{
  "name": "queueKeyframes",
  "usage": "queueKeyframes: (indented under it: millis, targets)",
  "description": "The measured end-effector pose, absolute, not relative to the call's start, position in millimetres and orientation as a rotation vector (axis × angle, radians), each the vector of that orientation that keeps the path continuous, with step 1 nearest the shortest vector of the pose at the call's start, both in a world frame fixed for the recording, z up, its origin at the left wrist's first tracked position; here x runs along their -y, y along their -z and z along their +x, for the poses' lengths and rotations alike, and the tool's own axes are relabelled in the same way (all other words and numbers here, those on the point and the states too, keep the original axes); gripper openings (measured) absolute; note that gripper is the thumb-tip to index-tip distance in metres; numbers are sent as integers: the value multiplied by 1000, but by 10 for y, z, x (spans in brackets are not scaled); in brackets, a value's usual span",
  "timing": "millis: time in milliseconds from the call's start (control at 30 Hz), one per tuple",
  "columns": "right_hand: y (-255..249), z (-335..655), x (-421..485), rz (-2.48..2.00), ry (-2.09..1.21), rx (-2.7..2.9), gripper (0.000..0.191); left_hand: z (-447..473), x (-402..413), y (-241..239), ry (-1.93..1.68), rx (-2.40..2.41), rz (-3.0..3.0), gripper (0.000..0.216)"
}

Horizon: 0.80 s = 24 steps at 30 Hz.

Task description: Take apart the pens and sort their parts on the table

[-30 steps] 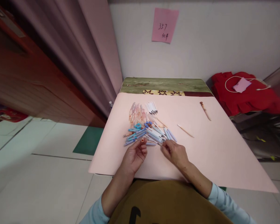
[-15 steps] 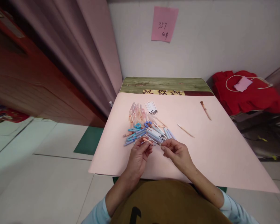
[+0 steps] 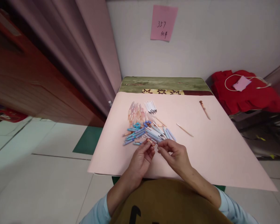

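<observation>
A heap of pen parts point(image 3: 146, 127) lies on a pale pink sheet point(image 3: 200, 149): blue and white barrels, clear orange tubes, small blue caps and a bunch of white refills point(image 3: 151, 107). My left hand point(image 3: 142, 157) pinches a small orange pen piece point(image 3: 151, 142) just below the heap. My right hand point(image 3: 175, 154) is closed in a pinch right beside it, fingertips almost meeting the left hand's; what it holds is too small to name.
Two thin wooden sticks point(image 3: 184, 130) point(image 3: 204, 109) lie apart on the sheet's right half. A green table edge point(image 3: 163, 84) shows behind the sheet. A red cloth point(image 3: 247, 93) with a white cable sits at the right. A curtain point(image 3: 88, 56) hangs left.
Both hands came together: the left hand turned the orange piece toward the right, and the right hand shifted left from the heap's edge to meet it.
</observation>
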State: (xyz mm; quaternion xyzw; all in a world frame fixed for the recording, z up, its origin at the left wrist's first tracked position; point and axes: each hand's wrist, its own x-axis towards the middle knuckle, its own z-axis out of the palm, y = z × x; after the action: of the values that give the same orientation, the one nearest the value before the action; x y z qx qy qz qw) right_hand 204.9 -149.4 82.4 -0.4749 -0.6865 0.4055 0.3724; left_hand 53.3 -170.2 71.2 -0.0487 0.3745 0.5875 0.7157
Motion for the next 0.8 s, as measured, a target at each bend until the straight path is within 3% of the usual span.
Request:
queueKeyframes:
  millis: [433,533,667,800]
  targets:
    - [-779,2033,1536,-1213,-932,1921,11,585,1770,-615,-1244,-804,-142,18]
    - [-768,2027,1522,-1249,-1122,1806,8,583,1794,-591,-1221,-783,-145,18]
    - [-677,2005,1478,-1217,-1533,1450,26,574,1804,-597,-1179,-786,-173,13]
    - [-649,1984,1442,-1213,-1674,1277,38,572,1798,-631,-1163,-793,-187,12]
